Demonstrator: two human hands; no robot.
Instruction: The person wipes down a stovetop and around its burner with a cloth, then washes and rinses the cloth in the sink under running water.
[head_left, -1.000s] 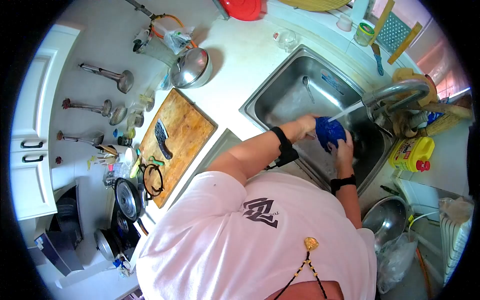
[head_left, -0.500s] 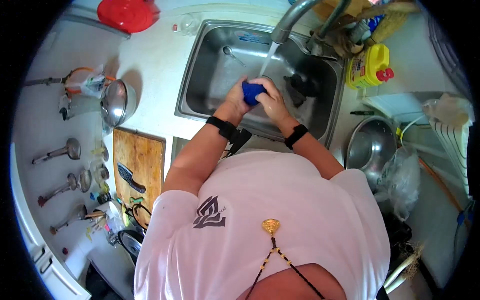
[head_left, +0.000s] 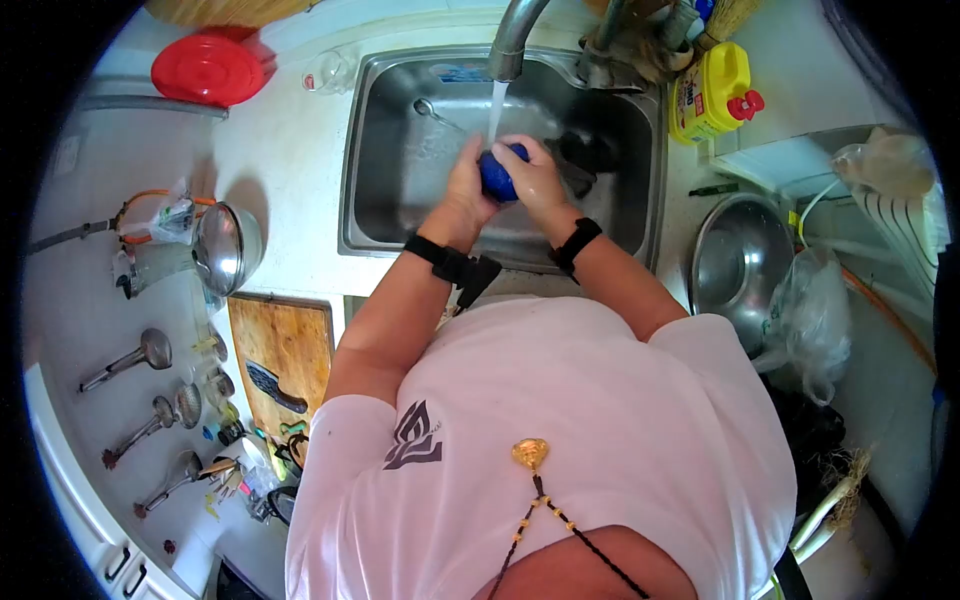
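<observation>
My left hand (head_left: 467, 187) and my right hand (head_left: 539, 185) meet over the sink (head_left: 352, 215), both closed around a blue rounded thing (head_left: 496, 174). Its kind is not clear, and the fingers cover its sides. Water runs from the faucet (head_left: 509, 55) just beyond it, close to my left fingertips. A dark, soft-looking item (head_left: 580, 160) lies in the basin on the right, partly behind my right hand. Farther left in the basin rests a small metal spoon (head_left: 432, 110).
Right of the sink stand a yellow jug with a red cap (head_left: 712, 95) and a large metal bowl (head_left: 742, 262). A knife (head_left: 275, 387) lies on the wooden cutting board (head_left: 285, 340) at left. A red plastic lid (head_left: 205, 70) and a pot (head_left: 228, 248) are farther back.
The view has shifted, so the sink sits farther left. Both hands, still around the blue thing, have come nearer the water stream, and the blue thing appears turned.
</observation>
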